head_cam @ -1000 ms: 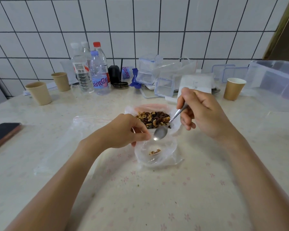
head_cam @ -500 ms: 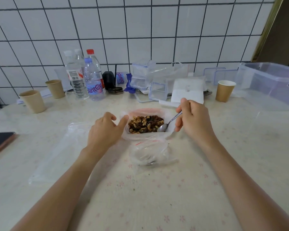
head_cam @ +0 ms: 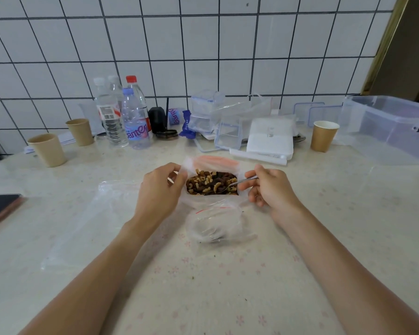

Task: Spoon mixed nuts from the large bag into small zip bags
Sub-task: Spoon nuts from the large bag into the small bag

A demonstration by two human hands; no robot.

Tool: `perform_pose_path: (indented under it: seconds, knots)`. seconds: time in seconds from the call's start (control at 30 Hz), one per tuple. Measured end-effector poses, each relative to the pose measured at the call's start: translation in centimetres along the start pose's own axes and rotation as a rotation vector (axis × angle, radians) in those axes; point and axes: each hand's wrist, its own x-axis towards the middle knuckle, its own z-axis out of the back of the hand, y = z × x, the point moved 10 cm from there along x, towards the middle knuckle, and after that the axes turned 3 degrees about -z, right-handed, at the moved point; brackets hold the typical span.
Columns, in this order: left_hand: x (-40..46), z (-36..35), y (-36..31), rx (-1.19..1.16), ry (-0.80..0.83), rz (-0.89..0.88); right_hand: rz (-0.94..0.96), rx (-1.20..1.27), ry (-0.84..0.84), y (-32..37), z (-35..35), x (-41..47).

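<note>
Presently, the left hand [head_cam: 160, 189] pinches the left edge of the large bag [head_cam: 213, 163], thumb and fingers clamped on the plastic. Mixed nuts [head_cam: 212, 184] fill the bag's open mouth at table centre. The right hand [head_cam: 270, 189] grips a spoon [head_cam: 237, 183], its bowl among the nuts. A small zip bag [head_cam: 214, 223] lies on the table [head_cam: 203, 286], touching the large bag's near side.

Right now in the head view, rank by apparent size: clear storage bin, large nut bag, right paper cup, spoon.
1. clear storage bin
2. large nut bag
3. right paper cup
4. spoon, bowl partly buried in nuts
</note>
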Motion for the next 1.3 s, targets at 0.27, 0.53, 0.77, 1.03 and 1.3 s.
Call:
perform_pose_path:
  seconds: [0.27, 0.53, 0.77, 1.03, 1.3]
  knots:
    - [0.2, 0.2, 1.1, 0.010, -0.003, 0.046, -0.034, 0.116, -0.040, 0.0, 0.7, 0.1]
    - [0.6, 1.2, 0.5, 0.112, 0.050, 0.123, 0.035, 0.161, -0.013, 1.7, 1.0, -0.3]
    - [-3.2, -2.4, -1.1, 0.177, 0.759, 0.117, 0.126, 0.158, 0.109, 4.4, 1.1, -1.1]
    - [-4.0, -3.3, -2.2, 0.098, 0.837, 0.092, 0.223, -0.053, 0.295, 6.3, -0.7, -3.5]
    - [-2.5, -1.9, -3.4, -0.106, 0.735, 0.081, 0.551, -0.319, 0.563, 9.1, -3.6, -8.1]
